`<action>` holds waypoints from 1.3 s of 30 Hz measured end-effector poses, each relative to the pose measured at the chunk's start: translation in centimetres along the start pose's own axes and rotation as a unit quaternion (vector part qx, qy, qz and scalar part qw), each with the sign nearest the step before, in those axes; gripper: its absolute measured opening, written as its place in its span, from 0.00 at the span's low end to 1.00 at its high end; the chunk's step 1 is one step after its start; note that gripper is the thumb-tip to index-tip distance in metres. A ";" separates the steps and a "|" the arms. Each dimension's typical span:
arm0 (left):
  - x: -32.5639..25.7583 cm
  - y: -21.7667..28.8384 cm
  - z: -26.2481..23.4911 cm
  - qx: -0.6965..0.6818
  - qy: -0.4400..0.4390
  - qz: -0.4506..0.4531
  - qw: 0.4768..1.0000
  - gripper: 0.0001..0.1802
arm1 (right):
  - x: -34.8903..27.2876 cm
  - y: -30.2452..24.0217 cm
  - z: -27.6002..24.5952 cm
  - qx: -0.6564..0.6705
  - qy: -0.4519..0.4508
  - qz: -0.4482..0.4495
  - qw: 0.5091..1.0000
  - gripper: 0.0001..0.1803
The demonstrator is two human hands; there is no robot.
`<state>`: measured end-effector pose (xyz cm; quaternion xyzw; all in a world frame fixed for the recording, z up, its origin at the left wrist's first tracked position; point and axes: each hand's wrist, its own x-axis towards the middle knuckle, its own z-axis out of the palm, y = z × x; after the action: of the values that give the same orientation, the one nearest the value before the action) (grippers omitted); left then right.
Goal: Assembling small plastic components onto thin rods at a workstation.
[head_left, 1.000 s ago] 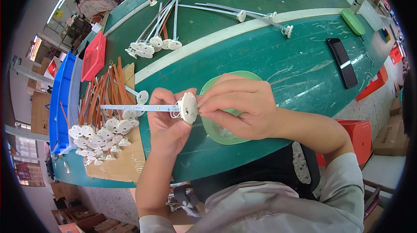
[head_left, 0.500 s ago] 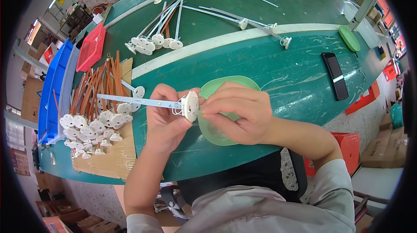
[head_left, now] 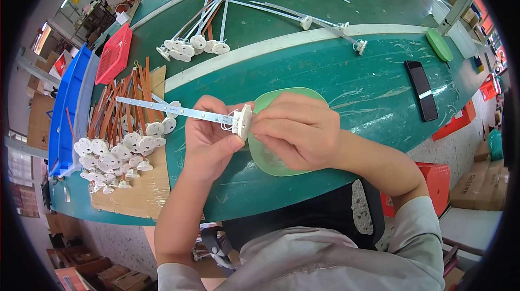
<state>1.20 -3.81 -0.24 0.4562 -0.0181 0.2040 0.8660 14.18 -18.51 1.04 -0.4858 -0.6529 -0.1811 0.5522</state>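
In my left hand (head_left: 207,147) is an LED light strip (head_left: 173,110) with a round white end cap (head_left: 245,121). Thumb and fingers grip the cap's rim, and the strip points left over the table. Thin white wires loop where strip and cap meet. My right hand (head_left: 306,131) is closed in a pinch against the cap's outer face; whatever its fingertips hold is hidden. Below the right hand rests a light green bowl (head_left: 268,162), with small clear or pale bits inside that I cannot make out.
Many similar strips with white caps (head_left: 111,160) lie piled on cardboard (head_left: 154,196) at left, beside a blue bin (head_left: 67,112) and a red basket (head_left: 114,55). More strips (head_left: 184,47) lie beyond the white divider (head_left: 281,44). A phone (head_left: 421,90) and green dish (head_left: 439,45) lie right.
The strip's free end has swung slightly upward in view, and the cap has turned more edge-on. Both hands keep their places at the cap, with small finger movements.
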 end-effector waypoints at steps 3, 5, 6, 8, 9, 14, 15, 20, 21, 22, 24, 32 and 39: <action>0.1 0.0 -0.1 0.002 -0.005 -0.012 1.000 0.25 | -0.1 0.1 -0.1 -0.003 0.001 0.003 1.000 0.11; 0.2 0.0 0.3 0.009 0.001 -0.016 1.000 0.25 | -0.1 0.1 -0.2 -0.009 0.009 0.004 1.000 0.11; 0.2 0.1 0.5 0.016 0.007 -0.018 1.000 0.24 | -0.1 0.1 -0.2 -0.013 0.015 0.004 1.000 0.11; 0.0 -0.4 0.3 0.010 0.015 -0.018 1.000 0.23 | -0.3 0.0 0.0 -0.022 0.018 0.010 1.000 0.11; 0.0 -0.6 0.2 0.002 0.023 -0.016 1.000 0.22 | -0.4 0.0 0.1 -0.031 0.018 0.015 0.999 0.10; -0.4 -1.3 -0.2 -0.032 0.027 -0.023 0.999 0.20 | -0.6 -0.4 0.5 -0.054 0.036 0.030 0.997 0.11; -0.5 -1.4 -0.4 -0.033 0.027 -0.026 0.999 0.19 | -0.7 -0.5 0.6 -0.068 0.031 0.027 0.997 0.11; 0.0 -1.2 0.0 -0.012 0.032 -0.003 0.999 0.17 | -0.5 -0.2 0.7 -0.054 0.040 0.073 0.995 0.09; 0.0 -1.2 -0.1 -0.019 0.041 -0.011 0.999 0.16 | -0.5 0.0 0.7 -0.042 0.033 0.090 0.995 0.08; 0.1 -1.2 -0.1 -0.017 0.041 -0.011 0.999 0.16 | -0.5 0.0 0.7 -0.042 0.034 0.089 0.995 0.08; 0.2 -1.3 0.0 -0.042 0.048 -0.004 0.998 0.15 | -0.5 0.1 0.7 -0.030 0.039 0.096 0.994 0.08; 0.5 -1.6 0.0 -0.023 0.042 -0.023 0.999 0.16 | -0.6 0.1 0.0 -0.026 0.028 0.102 0.994 0.07; 0.2 -1.5 -1.1 0.159 0.046 0.032 0.986 0.18 | -0.3 0.3 0.5 -0.055 -0.024 0.129 0.990 0.06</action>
<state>1.74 -3.64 -1.96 0.5775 0.0402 0.2530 0.7751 14.12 -18.08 0.53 -0.6000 -0.5871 -0.1321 0.5272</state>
